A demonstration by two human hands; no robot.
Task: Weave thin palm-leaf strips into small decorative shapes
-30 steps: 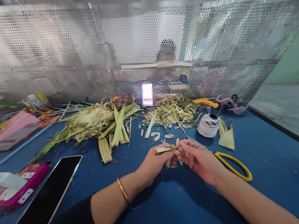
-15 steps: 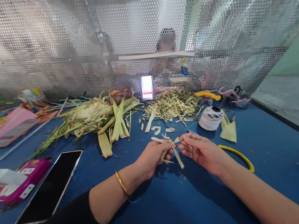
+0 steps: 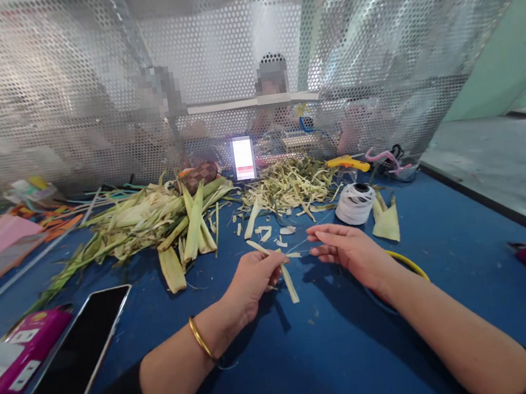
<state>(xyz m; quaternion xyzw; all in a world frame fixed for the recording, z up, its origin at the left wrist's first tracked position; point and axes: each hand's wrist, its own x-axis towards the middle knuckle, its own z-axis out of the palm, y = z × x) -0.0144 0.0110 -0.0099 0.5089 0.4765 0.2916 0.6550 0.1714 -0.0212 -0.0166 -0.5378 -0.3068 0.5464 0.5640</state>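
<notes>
We have a small bunch of pale husk strips (image 3: pixel 290 282) above the middle of the desk (image 3: pixel 286 375), pinched between the thumb and fingers of our left hand (image 3: pixel 255 282). One strip slants up past the thumb, another hangs down below the fingertips. Our right hand (image 3: pixel 350 251) has just drawn away from the bunch, so a gap has opened between our hands and fine thread (image 3: pixel 299 244) now shows across it. That leaves the left hand alone holding the strips. The right hand is narrow, its fingers curled and seemingly closed on the thread, though we cannot make out the exact pinch.

Just beyond our hands lie husk scraps (image 3: pixel 287 230). The white spool (image 3: pixel 353 207) stands past our right hand, with a broad husk piece (image 3: pixel 387 226) beside it; we cannot tell whether our thread runs from that spool. A yellow handle (image 3: pixel 412 262) shows partly behind our right forearm. Farther back are the shred pile (image 3: pixel 293 183) and, to its left, the larger husk heap (image 3: pixel 137 221).
</notes>
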